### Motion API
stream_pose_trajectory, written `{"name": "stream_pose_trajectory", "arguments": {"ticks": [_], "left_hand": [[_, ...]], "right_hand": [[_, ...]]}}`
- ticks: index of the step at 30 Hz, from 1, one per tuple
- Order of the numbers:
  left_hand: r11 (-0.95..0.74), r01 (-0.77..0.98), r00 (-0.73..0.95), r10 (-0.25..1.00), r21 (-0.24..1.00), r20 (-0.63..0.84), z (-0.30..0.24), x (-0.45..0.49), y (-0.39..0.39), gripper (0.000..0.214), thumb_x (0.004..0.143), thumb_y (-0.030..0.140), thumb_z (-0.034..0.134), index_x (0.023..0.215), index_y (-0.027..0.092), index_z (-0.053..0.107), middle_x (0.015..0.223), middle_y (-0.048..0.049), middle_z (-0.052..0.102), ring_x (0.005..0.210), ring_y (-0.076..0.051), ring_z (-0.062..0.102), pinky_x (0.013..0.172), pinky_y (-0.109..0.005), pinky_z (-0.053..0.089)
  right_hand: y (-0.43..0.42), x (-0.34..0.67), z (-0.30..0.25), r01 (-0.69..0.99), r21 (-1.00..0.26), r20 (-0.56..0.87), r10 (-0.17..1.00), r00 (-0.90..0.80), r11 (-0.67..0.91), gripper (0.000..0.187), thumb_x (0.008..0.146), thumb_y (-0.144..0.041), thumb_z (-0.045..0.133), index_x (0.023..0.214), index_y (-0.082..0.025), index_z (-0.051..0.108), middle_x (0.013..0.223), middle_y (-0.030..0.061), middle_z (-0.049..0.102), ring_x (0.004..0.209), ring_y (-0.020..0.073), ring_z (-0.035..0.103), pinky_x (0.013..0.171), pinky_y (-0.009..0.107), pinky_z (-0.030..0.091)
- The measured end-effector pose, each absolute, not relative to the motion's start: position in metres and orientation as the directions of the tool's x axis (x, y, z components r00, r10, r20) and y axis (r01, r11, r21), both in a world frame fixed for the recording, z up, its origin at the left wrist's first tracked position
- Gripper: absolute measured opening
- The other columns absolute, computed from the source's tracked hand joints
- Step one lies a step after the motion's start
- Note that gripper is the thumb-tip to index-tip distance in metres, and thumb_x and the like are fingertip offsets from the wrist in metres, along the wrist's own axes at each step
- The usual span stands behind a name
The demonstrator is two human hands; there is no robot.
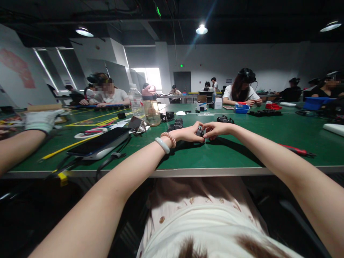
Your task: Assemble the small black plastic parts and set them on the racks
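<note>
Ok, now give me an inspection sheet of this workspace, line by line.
Surface: green table, pale front edge.
Job's things: small black part between the hands; other black parts lie beyond.
Clutter: amber bottle, phone-like device, red-handled tool.
Hands: left hand pinches the small black part; right hand has fingertips against it, grip unclear.
Cables: dark cable beside the device.
Surroundings: gloved hand at left; seated co-worker across the table.

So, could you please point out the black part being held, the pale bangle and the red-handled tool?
Black part [199,132], head view: its exposed side.
Pale bangle [162,145], head view: middle of its band.
Red-handled tool [295,149], head view: its red handle.
</note>
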State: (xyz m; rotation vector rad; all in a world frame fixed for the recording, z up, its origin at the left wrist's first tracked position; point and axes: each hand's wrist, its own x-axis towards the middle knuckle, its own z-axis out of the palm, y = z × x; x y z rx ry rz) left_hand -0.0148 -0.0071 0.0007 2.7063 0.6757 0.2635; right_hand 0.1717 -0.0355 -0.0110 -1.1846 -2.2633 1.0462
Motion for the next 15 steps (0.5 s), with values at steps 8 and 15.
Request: {"name": "stream_pose_trajectory", "arguments": {"ticks": [8, 15], "left_hand": [[-0.835, 0.400, 0.879, 0.466, 0.378, 0.101, 0.0010, -0.0151, -0.0075, 0.069, 0.057, 0.045, 0.055, 0.113, 0.017, 0.026, 0.103, -0.0050, 0.046, 0.092, -0.020, 0.047, 0.076, -0.029, 0.037], [-0.831, 0.405, 0.878, 0.470, 0.382, 0.093, 0.0011, -0.0149, -0.0093, 0.067, 0.059, 0.042, 0.054, 0.113, 0.017, 0.026, 0.101, -0.0047, 0.047, 0.088, -0.018, 0.048, 0.075, -0.028, 0.037]], "right_hand": [[-0.0380, 0.1703, -0.0098, 0.535, -0.783, -0.043, 0.830, -0.556, 0.318, 0.043, 0.065, -0.040, 0.058, 0.099, -0.017, 0.047, 0.074, 0.0006, 0.053, 0.062, 0.0085, 0.053, 0.055, 0.020, 0.046], [-0.0380, 0.1703, -0.0095, 0.532, -0.800, -0.061, 0.844, -0.532, 0.277, 0.044, 0.065, -0.040, 0.059, 0.100, -0.016, 0.048, 0.072, 0.0011, 0.054, 0.061, 0.0090, 0.053, 0.054, 0.020, 0.045]]}}
